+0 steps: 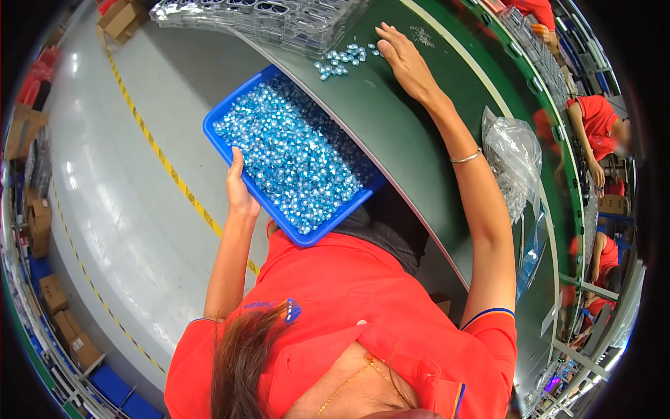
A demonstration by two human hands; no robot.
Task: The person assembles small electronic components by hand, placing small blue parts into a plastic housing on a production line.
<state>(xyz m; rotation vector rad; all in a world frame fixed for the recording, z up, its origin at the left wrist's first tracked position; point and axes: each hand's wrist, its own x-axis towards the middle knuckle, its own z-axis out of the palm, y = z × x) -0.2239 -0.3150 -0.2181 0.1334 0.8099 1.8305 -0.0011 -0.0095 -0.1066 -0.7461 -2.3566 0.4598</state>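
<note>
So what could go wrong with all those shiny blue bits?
The blue tub is filled with shiny bits, and the left hand holds one side. If it tips, they might spill onto the floor.

Some loose bits lie on the green table near the right hand. A bump could scatter them.

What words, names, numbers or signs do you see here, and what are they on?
None that can be quoted.
Red polo shirt: small blue lettering beside a little emblem; too small and blurred to read.
Cardboard boxes at the left: any marks are too small to read.
Blue plastic bin: no writing shows.
Yellow floor tape: no readable words.
</note>
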